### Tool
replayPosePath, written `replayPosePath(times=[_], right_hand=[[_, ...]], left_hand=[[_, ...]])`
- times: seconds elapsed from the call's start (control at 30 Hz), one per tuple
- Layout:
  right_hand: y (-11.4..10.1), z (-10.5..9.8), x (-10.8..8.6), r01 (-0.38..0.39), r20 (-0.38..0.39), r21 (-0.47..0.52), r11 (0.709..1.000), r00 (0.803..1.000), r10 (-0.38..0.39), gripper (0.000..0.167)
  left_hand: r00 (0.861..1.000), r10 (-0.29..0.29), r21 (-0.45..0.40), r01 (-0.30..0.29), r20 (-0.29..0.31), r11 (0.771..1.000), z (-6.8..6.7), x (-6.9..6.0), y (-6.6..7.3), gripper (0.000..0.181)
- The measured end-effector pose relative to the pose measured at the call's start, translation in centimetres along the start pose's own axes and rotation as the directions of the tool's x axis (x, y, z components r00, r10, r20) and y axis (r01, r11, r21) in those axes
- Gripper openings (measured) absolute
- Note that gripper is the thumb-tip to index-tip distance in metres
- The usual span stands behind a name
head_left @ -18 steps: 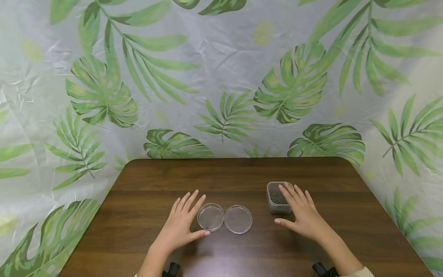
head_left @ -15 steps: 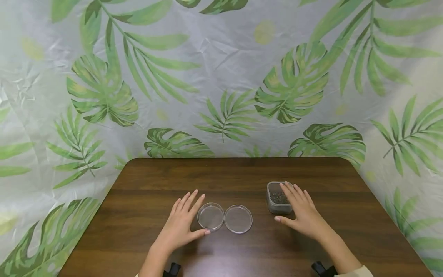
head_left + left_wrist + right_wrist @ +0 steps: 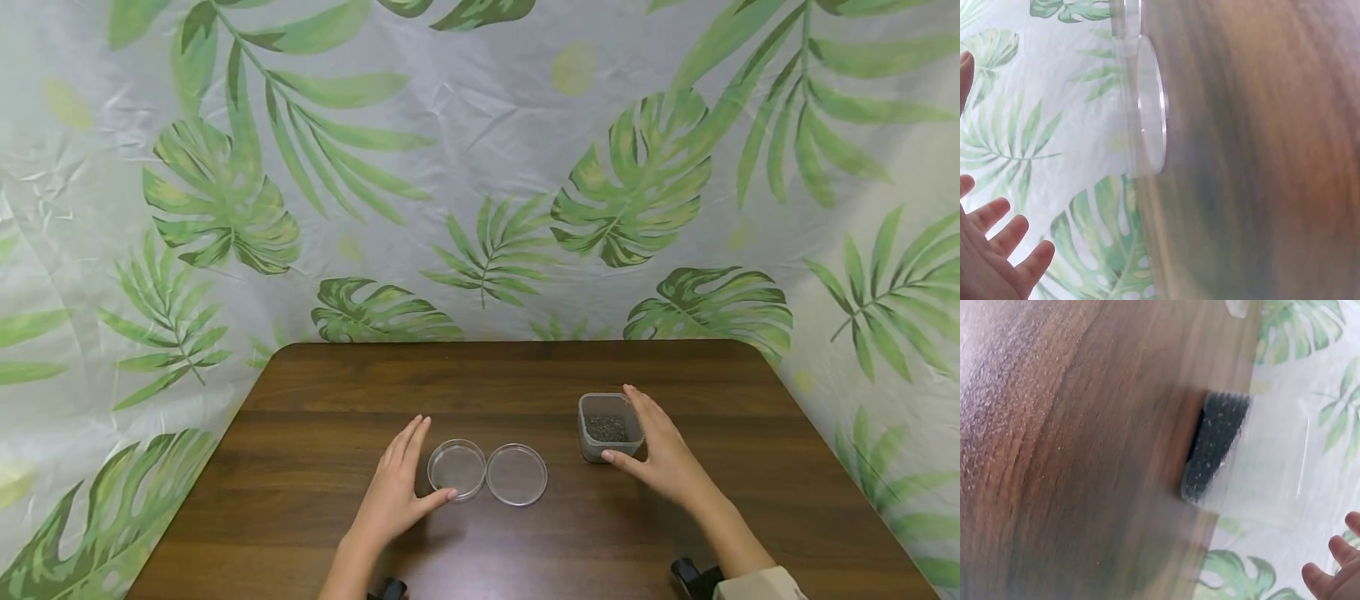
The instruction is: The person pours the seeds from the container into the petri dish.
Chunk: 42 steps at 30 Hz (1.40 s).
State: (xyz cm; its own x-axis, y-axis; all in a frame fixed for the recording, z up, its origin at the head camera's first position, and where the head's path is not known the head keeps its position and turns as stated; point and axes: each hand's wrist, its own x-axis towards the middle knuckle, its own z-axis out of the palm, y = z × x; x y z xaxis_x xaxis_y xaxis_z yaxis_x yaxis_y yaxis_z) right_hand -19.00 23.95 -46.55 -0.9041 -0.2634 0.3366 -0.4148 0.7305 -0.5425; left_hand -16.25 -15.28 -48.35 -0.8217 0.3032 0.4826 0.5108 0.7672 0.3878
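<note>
Two round clear dishes lie side by side on the table, a left dish [image 3: 457, 469] and a right dish [image 3: 517, 475]. My left hand [image 3: 393, 492] is beside the left dish, fingers extended, its thumb tip at the dish's near edge; contact cannot be told. In the left wrist view a clear dish [image 3: 1152, 106] stands apart from the fingers of my left hand [image 3: 997, 250]. A square clear tub [image 3: 606, 429] holds dark granules, seen also as a tub [image 3: 1219, 447] in the right wrist view. My right hand [image 3: 670, 454] spreads thumb and fingers around the tub's right side, holding nothing.
The brown wooden table [image 3: 375, 383] has rounded far corners. Behind it hangs a pale sheet [image 3: 480, 150] with green leaf prints. Black wrist straps or mounts show below both hands at the bottom edge of the head view.
My right hand has shifted so that its fingers lie at the tub's right rim instead of over it, its thumb nearer the front. My left hand's fingers have drawn closer together.
</note>
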Motion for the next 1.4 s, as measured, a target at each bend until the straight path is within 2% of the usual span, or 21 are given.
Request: replayPosePath(times=[0.17,0.3,0.47,0.63,0.8,0.9,1.03,1.17,1.33,1.4], right_hand=[[0.6,-0.1,0.1,-0.049,0.007,0.068,0.997,0.999,0.048,0.097],[1.2,0.2,0.3,-0.095,0.034,0.101,0.99,0.995,0.092,0.097],[2.0,0.7,0.3,-0.14,0.041,0.119,0.983,0.99,0.136,0.097],[2.7,1.2,0.3,-0.173,0.042,0.136,0.975,0.985,0.169,0.098],[3.3,1.7,0.4,-0.191,0.039,0.157,0.969,0.981,0.187,0.099],[3.5,2.0,0.5,-0.196,0.034,0.174,0.965,0.981,0.193,0.1],[3.9,2.2,0.5,-0.21,0.038,0.205,0.956,0.978,0.207,0.101],[4.2,2.4,0.6,-0.234,0.062,0.249,0.94,0.972,0.226,0.102],[4.5,2.6,0.7,-0.255,0.09,0.3,0.919,0.967,0.239,0.103],[4.6,2.6,0.7,-0.266,0.097,0.309,0.913,0.964,0.248,0.102]], left_hand=[[0.998,-0.063,-0.07,0.063,-0.004,0.996,0.8,-0.3,-0.3,0.104],[0.992,-0.127,-0.149,0.129,0.029,0.98,1.4,-0.6,-0.4,0.106],[0.975,-0.203,-0.22,0.217,0.088,0.951,2.1,-0.8,-0.6,0.108],[0.953,-0.263,-0.271,0.296,0.151,0.916,2.5,-1.0,-1.0,0.109],[0.942,-0.277,-0.358,0.33,0.191,0.874,3.1,-1.0,-1.6,0.109],[0.94,-0.269,-0.405,0.334,0.21,0.851,3.4,-1.1,-1.9,0.108],[0.942,-0.251,-0.447,0.328,0.224,0.832,3.8,-1.2,-2.2,0.107],[0.939,-0.256,-0.45,0.336,0.229,0.827,4.2,-1.3,-2.5,0.106],[0.932,-0.286,-0.412,0.355,0.22,0.839,4.7,-1.6,-2.7,0.103],[0.935,-0.286,-0.402,0.348,0.207,0.847,4.9,-1.7,-2.8,0.102]])
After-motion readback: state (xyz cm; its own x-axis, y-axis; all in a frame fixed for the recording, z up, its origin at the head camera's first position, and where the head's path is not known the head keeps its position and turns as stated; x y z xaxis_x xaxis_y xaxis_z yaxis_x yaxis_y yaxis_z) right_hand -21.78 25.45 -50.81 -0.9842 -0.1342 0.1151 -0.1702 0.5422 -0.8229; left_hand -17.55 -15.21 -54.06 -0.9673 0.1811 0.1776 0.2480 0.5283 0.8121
